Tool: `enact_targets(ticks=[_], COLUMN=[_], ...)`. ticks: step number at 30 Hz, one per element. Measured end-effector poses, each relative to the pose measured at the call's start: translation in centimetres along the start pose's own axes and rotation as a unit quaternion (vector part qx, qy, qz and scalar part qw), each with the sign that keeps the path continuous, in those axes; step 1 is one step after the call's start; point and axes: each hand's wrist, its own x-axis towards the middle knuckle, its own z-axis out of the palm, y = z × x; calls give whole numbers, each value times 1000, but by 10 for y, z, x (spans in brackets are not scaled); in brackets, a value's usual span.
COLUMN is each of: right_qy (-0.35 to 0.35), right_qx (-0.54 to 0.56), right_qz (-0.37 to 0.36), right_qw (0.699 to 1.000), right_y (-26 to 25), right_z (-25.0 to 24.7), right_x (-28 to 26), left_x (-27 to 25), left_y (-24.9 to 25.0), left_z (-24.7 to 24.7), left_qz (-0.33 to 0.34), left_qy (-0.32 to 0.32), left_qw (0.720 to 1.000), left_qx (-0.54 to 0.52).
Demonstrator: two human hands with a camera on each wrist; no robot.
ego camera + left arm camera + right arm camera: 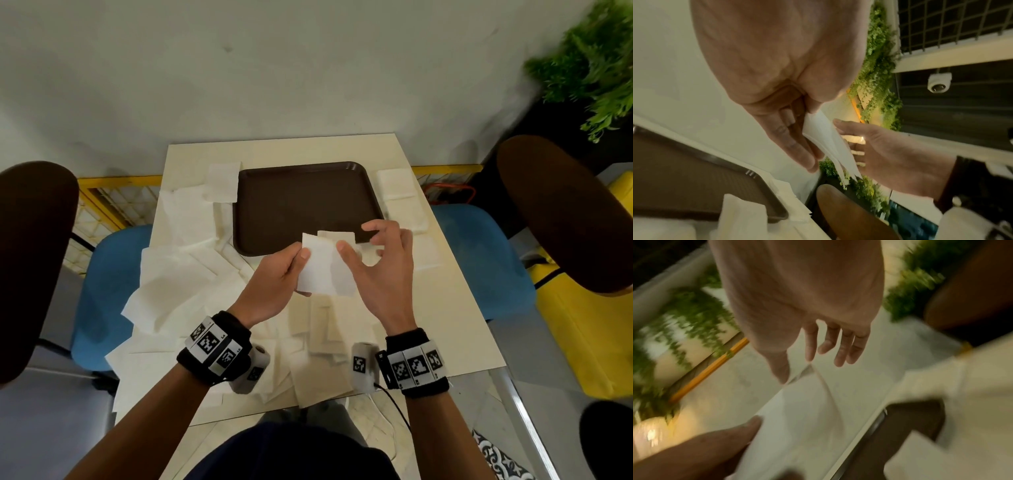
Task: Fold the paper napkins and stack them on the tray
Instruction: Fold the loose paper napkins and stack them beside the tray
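Down at the near edge of the cream table, loose unfolded napkins lie in overlapping sheets, spilling over the left side and running under both wrists. Just above them, the left hand pinches a white folded napkin along its left edge, thumb on top and fingers curled underneath; in the left wrist view the napkin's layers fan out below those fingers. The right hand sits at the napkin's right side with its fingers spread and loose, thumb tip at the paper's top edge, and the right wrist view, blurred, shows those fingers hanging straight and gripping nothing. The napkin is held up off the table, over the near rim of the brown tray. Beyond the hands the tray lies flat in the middle of the table with its dark floor showing. To the tray's right, a row of folded napkins lies on the table, and one more small folded square rests just at the tray's far left corner. Further out, blue chair seats flank the table, and green foliage hangs at the far right.
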Motion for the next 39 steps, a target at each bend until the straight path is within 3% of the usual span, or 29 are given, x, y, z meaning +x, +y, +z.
enact_targets(ticks=[4,6,8,13,19,24,28,35,39], right_qy=[-176,-254,-289,-230,-190,-217,-204,-240,-269], right_qx=[-87,-68,-46,38,28,21,29,24,26], right_qz=[-84,-76,-62,-47,-49,-48,-54,-25,-15], right_qw=[977,962,954,971,980,975,977,970,963], right_y=[-7,-12,-16,-12,-2,13,32,71,101], right_z=[-3,-1,3,6,-5,-15,-35,-76,-107], right_x=[7,9,9,6,9,18,27,57,79], left_x=[1,4,8,9,12,25,35,62,76], left_y=[-2,-7,-11,-7,10,16,28,38,43], left_z=[-12,-17,-22,-30,-20,3,25,94,139], left_qz=[104,126,126,93,78,63,47,41,24], left_qy=[-82,-133,-162,-152,-146,-172,-164,-83,-71], left_qw=[980,967,957,958,963,958,969,986,986], left_qx=[150,179,203,224,210,221,176,140,150])
